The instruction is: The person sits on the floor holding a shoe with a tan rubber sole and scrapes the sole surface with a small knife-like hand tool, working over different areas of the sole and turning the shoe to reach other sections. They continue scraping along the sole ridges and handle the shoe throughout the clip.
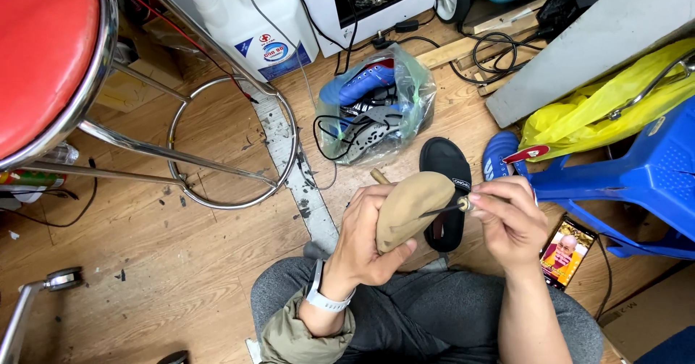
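My left hand (365, 237) grips a tan, rounded shoe-shaped piece (407, 206) above my lap, with a wooden stub sticking out at its far end. My right hand (509, 219) pinches a thin awl-like tool (455, 206) with a brass ferrule, its dark tip touching the tan piece's right side. A white band sits on my left wrist. Below the hands lies a black slide sandal (447, 172) on the wooden floor.
A red chrome stool (51, 53) stands at left, its foot ring (232, 140) close by. A clear bag of blue shoes (373, 103), a white jug (250, 20), a blue plastic chair (637, 179), a yellow bag (601, 111) and a phone (568, 252) surround me.
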